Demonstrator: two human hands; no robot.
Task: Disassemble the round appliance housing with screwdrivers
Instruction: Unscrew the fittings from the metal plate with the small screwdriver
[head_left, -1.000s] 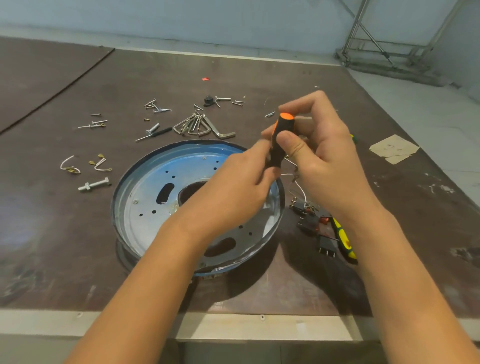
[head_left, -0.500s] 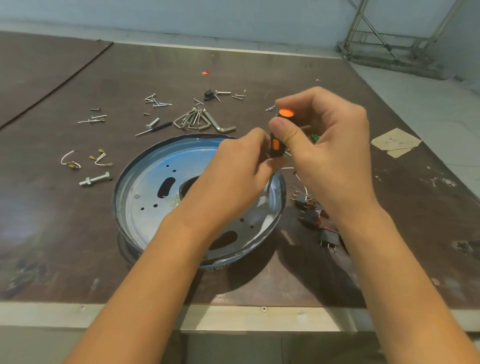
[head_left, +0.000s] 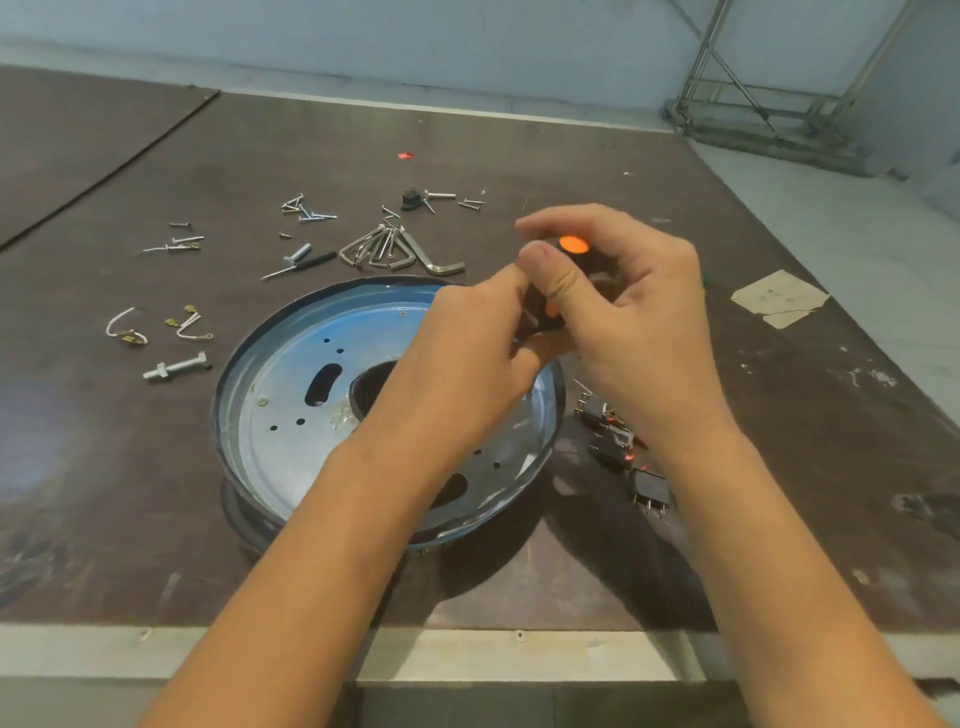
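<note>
- The worktable carried the round housing, which lay open side up near the table's front edge, its pressed metal plate showing slots and small holes.
- The right hand was above the housing's far-right rim, fingers curled round the handle of the screwdriver, with the orange end cap facing up.
- The left hand was above the housing's centre and right half, finger and thumb closed on the lower part of the same tool. The blade tip and the screw were hidden behind both hands.
- Judgement: a fastener at the housing's right rim was being loosened. The tool should stay square to the screw, with firm downward pressure from the right hand, while the left steadies the shank so the tip does not cam out. The housing was unclamped and could turn.
- Hex keys lay just beyond the housing's far rim.
- Black switch parts lay just off the housing's right rim.
- Loose screws lay further beyond the housing's far rim. A freed screw belongs there.
</note>
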